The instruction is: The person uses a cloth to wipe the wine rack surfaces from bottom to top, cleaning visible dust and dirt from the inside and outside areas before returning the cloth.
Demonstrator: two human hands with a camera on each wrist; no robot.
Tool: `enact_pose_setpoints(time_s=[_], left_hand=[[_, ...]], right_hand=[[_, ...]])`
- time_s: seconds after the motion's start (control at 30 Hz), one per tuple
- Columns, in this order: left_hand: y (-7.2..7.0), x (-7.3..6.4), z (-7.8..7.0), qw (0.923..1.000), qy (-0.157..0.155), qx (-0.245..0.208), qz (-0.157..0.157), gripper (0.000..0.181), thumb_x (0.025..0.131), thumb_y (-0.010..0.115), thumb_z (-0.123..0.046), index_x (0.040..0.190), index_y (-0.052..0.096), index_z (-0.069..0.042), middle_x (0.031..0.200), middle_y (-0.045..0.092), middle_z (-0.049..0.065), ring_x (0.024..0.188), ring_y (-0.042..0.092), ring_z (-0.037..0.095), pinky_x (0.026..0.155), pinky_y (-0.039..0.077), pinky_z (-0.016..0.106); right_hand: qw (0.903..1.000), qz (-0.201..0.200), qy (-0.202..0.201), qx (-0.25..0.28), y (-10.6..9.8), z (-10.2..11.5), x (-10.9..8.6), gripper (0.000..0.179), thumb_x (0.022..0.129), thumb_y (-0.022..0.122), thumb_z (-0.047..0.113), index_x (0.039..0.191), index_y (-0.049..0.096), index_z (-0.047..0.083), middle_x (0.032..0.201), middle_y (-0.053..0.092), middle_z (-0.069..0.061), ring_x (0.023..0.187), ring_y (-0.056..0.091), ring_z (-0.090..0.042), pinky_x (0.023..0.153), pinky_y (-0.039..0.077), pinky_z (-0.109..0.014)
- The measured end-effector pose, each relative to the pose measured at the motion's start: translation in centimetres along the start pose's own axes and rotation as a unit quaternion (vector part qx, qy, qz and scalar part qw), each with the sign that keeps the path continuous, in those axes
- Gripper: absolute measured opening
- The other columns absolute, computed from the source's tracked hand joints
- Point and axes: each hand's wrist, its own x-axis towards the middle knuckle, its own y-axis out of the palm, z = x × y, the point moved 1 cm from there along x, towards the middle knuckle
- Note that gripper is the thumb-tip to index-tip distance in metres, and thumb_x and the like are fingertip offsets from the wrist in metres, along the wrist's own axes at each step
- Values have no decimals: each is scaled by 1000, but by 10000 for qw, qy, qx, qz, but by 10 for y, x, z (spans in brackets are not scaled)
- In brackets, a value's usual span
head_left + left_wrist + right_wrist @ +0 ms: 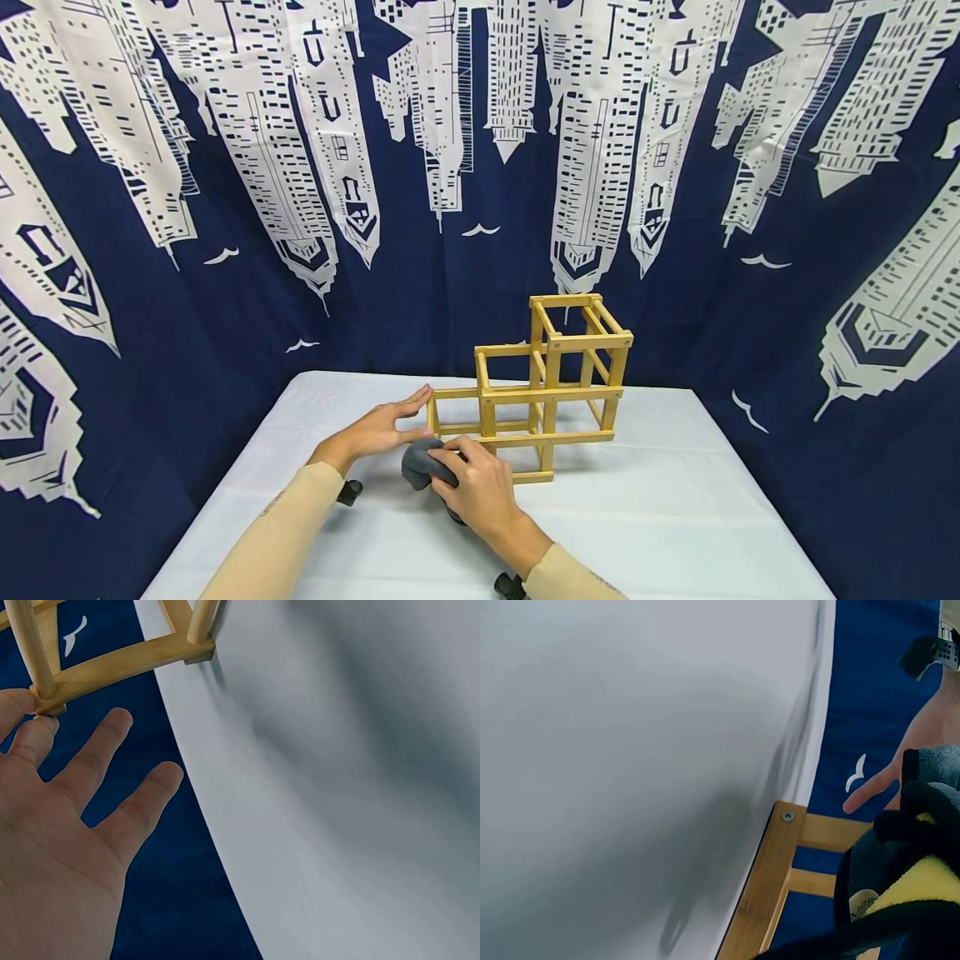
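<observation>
White table [690, 492], wooden frame [555, 395], navy backdrop [442, 300].

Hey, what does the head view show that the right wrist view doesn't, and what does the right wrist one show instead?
Only the head view shows the bare right hand gripping the soft grey fabric bundle, and the stepped outline of the light-brown wooden frame. Only the right wrist view shows the bundle's fuzzy yellow patch and small pale label. Both show the bundle's grey fabric, part of the frame, the bare left hand, the white-covered table and the navy printed backdrop.
</observation>
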Motion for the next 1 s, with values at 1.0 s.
enact_pose_setpoints(time_s=[1.0], left_hand=[[-1, 0, -2, 9998, 54, -166, 22, 87, 113, 77, -40, 183, 35, -11, 195, 24, 5, 180, 30, 42, 145, 28, 72]], right_hand=[[9996, 23, 140, -246, -18, -21, -8, 49, 74, 115, 23, 117, 91, 19, 110, 80, 1, 89, 85, -19, 66, 71, -32]])
